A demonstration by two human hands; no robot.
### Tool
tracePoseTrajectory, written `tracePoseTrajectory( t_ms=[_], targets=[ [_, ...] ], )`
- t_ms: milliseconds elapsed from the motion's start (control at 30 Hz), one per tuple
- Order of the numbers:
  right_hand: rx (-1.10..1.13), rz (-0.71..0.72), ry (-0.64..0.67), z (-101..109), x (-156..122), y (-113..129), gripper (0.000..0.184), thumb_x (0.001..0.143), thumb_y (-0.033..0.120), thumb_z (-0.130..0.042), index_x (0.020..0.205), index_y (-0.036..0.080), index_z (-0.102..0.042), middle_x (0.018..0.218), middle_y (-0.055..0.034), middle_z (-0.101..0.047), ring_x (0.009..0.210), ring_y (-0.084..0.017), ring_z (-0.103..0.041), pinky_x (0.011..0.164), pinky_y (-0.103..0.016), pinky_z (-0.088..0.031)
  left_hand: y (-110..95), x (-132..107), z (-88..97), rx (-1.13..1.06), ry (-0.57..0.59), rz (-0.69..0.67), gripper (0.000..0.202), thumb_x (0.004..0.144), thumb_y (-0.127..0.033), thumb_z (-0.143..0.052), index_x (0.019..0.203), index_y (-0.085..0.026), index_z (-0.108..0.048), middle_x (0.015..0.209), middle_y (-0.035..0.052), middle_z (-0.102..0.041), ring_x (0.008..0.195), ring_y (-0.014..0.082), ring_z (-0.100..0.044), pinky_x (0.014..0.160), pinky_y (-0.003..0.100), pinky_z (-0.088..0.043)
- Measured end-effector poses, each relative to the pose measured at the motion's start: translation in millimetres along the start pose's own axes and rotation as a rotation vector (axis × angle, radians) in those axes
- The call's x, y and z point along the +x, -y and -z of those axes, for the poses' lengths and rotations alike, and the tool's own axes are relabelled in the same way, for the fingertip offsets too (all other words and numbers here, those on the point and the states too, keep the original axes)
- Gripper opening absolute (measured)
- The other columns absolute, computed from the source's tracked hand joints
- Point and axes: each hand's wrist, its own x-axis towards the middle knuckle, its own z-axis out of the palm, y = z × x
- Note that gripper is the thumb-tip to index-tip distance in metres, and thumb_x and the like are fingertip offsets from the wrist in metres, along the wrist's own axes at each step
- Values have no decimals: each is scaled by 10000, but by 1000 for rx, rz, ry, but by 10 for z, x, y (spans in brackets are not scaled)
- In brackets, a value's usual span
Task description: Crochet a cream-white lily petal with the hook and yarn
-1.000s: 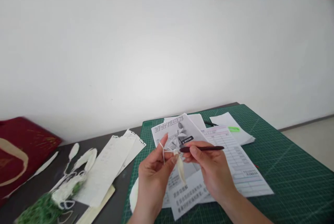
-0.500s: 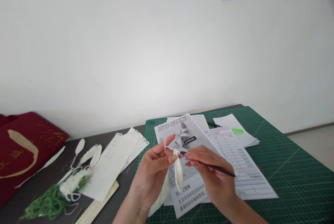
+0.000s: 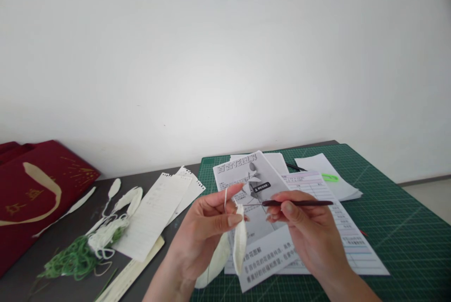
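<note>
My left hand [image 3: 200,234] pinches the top of a white crocheted petal [image 3: 240,243], which hangs down from between thumb and fingers. A strand of white yarn [image 3: 226,198] loops over the raised left index finger. In my right hand [image 3: 312,227] is a crochet hook [image 3: 299,203] with a dark handle, held almost level. Its thin metal tip points left to the petal's upper edge; whether it sits in a stitch is too small to tell. Behind the left wrist lies a pale rounded piece [image 3: 216,262], partly hidden.
Printed sheets [image 3: 271,241] lie on a green cutting mat [image 3: 384,203], with a bright green clip-like item [image 3: 330,178] at their right. To the left are notebook pages [image 3: 155,217], green yarn [image 3: 72,259], white yarn [image 3: 107,236], finished petals [image 3: 134,201], a ruler [image 3: 136,269] and a red bag [image 3: 38,194].
My right hand has moved right and turned, bringing the hook from a downward slant to nearly level. The petal still hangs from my left hand. The whole view has shifted slightly.
</note>
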Motion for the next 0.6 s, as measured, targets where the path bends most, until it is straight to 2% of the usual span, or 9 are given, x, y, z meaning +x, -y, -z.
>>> tracePoseTrajectory(
  t_ms=[100, 300, 467, 600],
  targets=[
    [7, 4, 57, 49, 26, 7, 90, 776, 268, -754, 856, 230, -765, 700, -10, -769, 629, -111, -704, 629, -172, -584, -17, -24, 4, 22, 28, -12, 443, 553, -73, -834, 984, -144, -761, 609, -46, -633, 633, 126, -612, 731, 270, -420],
    [-14, 42, 72, 55, 42, 49, 76, 766, 254, -760, 834, 221, -766, 698, -7, -750, 619, -119, -700, 612, -186, -589, -52, -36, 13, 22, 86, 25, 461, 531, -59, -830, 981, -132, -764, 589, -39, -627, 602, 125, -611, 695, 259, -440],
    [-114, 140, 197, 124, 60, 84, 99, 818, 221, -706, 902, 245, -754, 750, -23, -735, 674, -155, -698, 648, -258, -586, -70, -35, 10, -11, 130, 72, 457, 524, -61, -824, 974, -113, -767, 597, -18, -640, 592, 140, -621, 693, 276, -461],
    [-183, 181, 259, 155, 60, 131, 99, 851, 225, -666, 906, 244, -747, 796, -38, -704, 731, -173, -662, 647, -288, -566, -83, -26, 9, -11, 169, 102, 451, 503, -70, -832, 948, -110, -775, 561, -25, -617, 557, 138, -616, 621, 258, -445]
  ],
)
